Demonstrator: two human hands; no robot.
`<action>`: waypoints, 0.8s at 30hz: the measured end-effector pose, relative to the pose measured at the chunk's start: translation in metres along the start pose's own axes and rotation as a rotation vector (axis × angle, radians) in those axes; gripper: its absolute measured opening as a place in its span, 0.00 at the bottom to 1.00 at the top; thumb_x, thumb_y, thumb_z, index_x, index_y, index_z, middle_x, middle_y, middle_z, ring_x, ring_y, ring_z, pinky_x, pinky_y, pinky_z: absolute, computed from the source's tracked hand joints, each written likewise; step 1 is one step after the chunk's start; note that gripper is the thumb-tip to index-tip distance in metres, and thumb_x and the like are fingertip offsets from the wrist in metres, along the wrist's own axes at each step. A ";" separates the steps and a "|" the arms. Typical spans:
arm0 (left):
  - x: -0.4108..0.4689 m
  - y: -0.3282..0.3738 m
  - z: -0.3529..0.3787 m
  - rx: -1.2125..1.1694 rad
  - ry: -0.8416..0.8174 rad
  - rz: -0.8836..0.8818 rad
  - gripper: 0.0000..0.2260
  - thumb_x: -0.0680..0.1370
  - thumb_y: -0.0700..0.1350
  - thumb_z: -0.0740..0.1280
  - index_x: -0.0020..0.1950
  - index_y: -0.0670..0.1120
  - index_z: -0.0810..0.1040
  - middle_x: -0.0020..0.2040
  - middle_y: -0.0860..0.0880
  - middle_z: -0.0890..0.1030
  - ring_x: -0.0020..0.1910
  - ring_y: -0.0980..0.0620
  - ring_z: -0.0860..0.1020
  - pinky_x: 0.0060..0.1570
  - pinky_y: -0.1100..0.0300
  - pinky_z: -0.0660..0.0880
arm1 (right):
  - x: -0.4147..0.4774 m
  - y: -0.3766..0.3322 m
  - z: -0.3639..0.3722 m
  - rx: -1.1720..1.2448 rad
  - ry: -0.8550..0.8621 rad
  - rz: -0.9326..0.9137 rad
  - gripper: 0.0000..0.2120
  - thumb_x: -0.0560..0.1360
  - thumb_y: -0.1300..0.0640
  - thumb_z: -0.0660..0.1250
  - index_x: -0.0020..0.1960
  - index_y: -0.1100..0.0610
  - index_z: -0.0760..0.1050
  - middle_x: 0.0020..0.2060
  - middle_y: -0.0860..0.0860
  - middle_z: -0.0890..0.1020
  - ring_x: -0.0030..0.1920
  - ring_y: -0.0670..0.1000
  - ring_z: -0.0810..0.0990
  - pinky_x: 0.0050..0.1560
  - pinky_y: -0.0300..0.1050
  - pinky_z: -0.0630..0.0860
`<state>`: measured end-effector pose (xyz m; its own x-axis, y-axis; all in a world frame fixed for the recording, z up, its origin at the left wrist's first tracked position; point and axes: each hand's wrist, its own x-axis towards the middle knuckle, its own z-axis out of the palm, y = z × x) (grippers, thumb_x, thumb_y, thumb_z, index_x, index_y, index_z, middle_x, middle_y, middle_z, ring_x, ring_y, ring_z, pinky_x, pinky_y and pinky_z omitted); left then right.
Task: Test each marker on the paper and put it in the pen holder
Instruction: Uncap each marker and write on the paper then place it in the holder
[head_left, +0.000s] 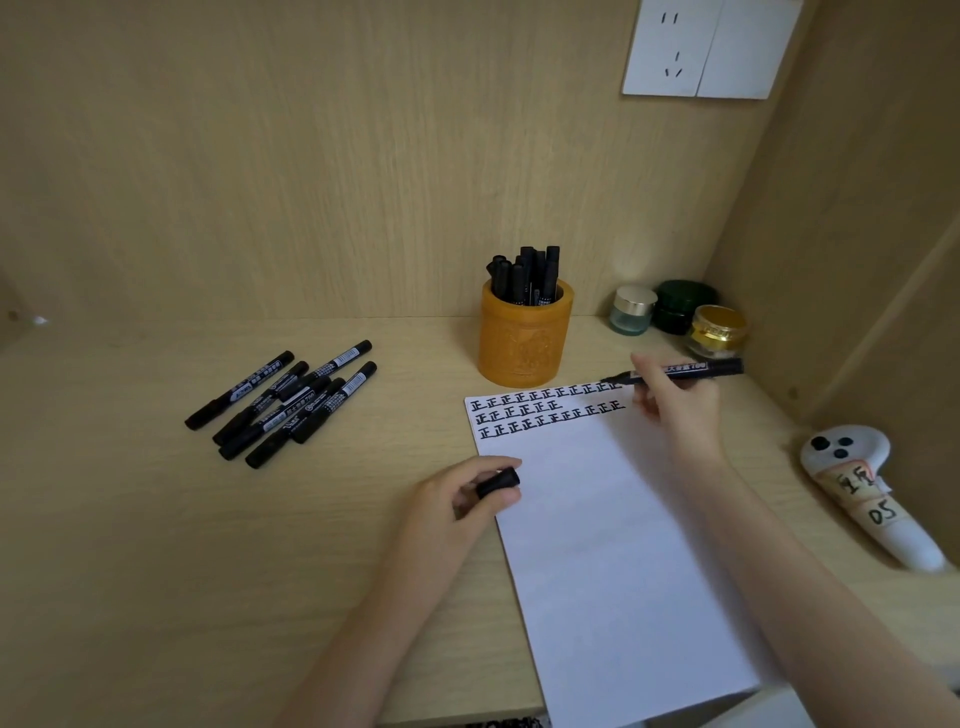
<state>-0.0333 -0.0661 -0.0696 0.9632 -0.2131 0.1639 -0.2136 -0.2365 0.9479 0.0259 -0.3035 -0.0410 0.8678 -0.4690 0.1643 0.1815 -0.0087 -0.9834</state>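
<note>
Nearest, my left hand (457, 499) grips a small black marker cap (497, 483) at the left edge of the white paper sheet (597, 545). Further, my right hand (675, 410) holds the uncapped black marker (691, 369), its tip at the right end of the top row of written characters. Behind, a pile of capped black markers (283, 402) lies at the left, and the orange carved pen holder (524, 343) stands with several markers inside.

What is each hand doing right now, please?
Left hand: closed around a small black plastic marker cap.
Right hand: holding an uncapped black marker, tip near the white paper sheet's top edge.
</note>
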 end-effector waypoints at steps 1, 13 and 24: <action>0.000 0.001 0.000 -0.024 0.022 -0.007 0.10 0.72 0.42 0.72 0.50 0.56 0.80 0.42 0.61 0.83 0.41 0.63 0.78 0.43 0.72 0.71 | -0.007 -0.004 0.003 0.008 -0.050 0.022 0.11 0.74 0.53 0.71 0.38 0.57 0.74 0.25 0.48 0.74 0.25 0.43 0.71 0.28 0.33 0.68; 0.001 0.000 0.000 -0.039 0.088 -0.029 0.09 0.71 0.43 0.73 0.44 0.52 0.75 0.42 0.57 0.83 0.43 0.59 0.79 0.42 0.69 0.73 | -0.071 -0.008 0.046 0.000 -0.349 0.061 0.18 0.76 0.61 0.68 0.30 0.56 0.65 0.20 0.50 0.66 0.23 0.49 0.63 0.25 0.35 0.62; 0.000 -0.001 0.000 -0.001 0.105 -0.011 0.10 0.71 0.43 0.74 0.40 0.51 0.73 0.42 0.55 0.83 0.42 0.56 0.80 0.45 0.59 0.75 | -0.088 0.002 0.063 0.017 -0.392 0.061 0.17 0.76 0.65 0.67 0.32 0.60 0.65 0.20 0.48 0.64 0.23 0.46 0.61 0.26 0.36 0.60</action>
<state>-0.0330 -0.0662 -0.0709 0.9774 -0.1100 0.1808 -0.2025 -0.2377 0.9500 -0.0208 -0.2069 -0.0525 0.9875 -0.0950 0.1259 0.1288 0.0245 -0.9914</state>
